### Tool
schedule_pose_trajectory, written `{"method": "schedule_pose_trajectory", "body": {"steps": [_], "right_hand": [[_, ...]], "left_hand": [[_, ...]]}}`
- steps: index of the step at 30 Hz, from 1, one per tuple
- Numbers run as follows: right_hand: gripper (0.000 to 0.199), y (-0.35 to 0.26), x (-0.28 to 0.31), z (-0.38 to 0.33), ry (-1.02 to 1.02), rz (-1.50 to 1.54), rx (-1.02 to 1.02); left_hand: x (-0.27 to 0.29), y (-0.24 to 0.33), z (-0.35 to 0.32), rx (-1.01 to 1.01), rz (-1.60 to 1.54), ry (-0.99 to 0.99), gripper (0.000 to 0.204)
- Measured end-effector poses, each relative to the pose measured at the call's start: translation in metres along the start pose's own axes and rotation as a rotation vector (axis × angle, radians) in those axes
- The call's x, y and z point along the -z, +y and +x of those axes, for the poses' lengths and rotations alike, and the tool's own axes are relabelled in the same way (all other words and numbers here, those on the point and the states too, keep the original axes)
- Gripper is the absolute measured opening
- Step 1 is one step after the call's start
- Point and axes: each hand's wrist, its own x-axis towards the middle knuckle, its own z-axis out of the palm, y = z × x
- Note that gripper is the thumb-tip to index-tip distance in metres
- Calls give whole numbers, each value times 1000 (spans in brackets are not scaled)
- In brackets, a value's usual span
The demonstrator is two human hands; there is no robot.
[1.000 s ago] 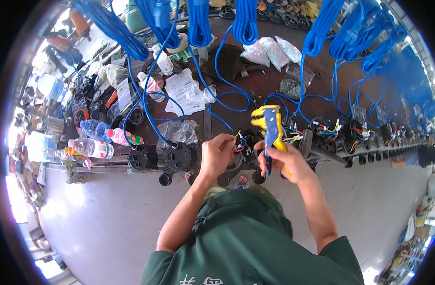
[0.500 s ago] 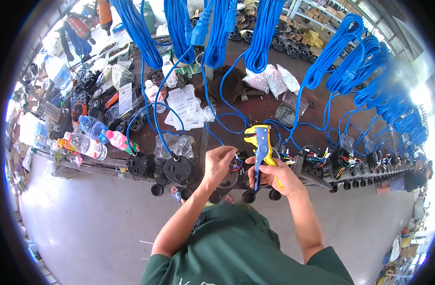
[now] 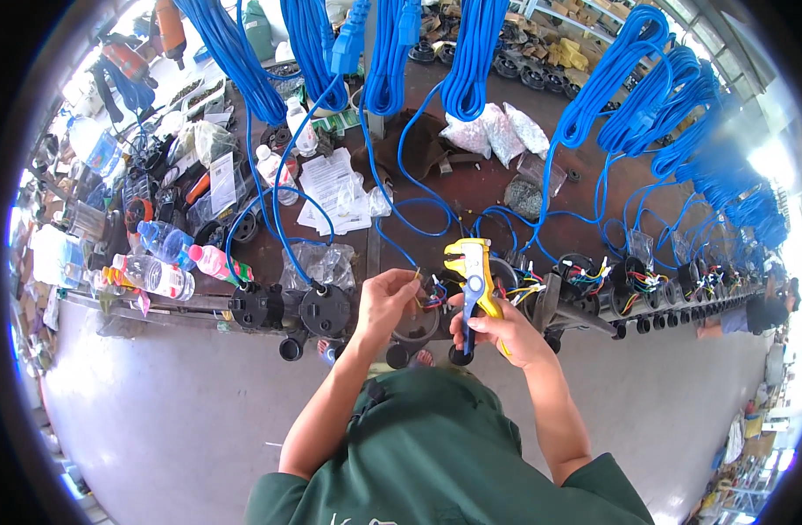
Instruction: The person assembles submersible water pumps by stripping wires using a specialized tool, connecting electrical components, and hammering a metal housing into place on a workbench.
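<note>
My left hand (image 3: 385, 306) is closed, thumb and fingertips pinched on a thin wire (image 3: 418, 275) whose yellowish end sticks up. My right hand (image 3: 504, 332) is wrapped round the handles of a yellow and blue wire stripper (image 3: 474, 284). The stripper's jaws point up and away from me, apart from the pinched wire. Between and below the hands is a round black housing (image 3: 416, 327) at the bench edge, with several coloured wires (image 3: 436, 292) coming out of it. A blue cable (image 3: 392, 241) runs down toward it.
Closed black housings (image 3: 326, 311) stand to the left; open ones with loose wires (image 3: 580, 278) line the edge to the right. Coiled blue cables (image 3: 467, 61) hang overhead. Papers (image 3: 333, 192), bottles (image 3: 154, 276) and white bags (image 3: 499, 133) lie on the brown bench (image 3: 506, 96).
The stripper has swung a little more upright and shifted slightly left. A yellowish wire end now shows at my left fingertips. The whole view has shifted a little.
</note>
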Motion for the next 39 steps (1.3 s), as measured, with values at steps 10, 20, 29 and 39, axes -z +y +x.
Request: {"method": "schedule_pose_trajectory", "body": {"steps": [10,20,29,39], "right_hand": [[57,24,7,-4,-148,300,-152],[51,26,12,-11,-168,259,-195],[43,29,4,-16,-77,200,-195],[32,28,1,-18,-36,161,-205]], "left_hand": [[2,-7,-22,-153,198,7,15],[-12,9,-25,-412,560,-42,16],[-12,9,-27,-525,704,-38,17],[-12,6,-27,-574,695,-53,18]]}}
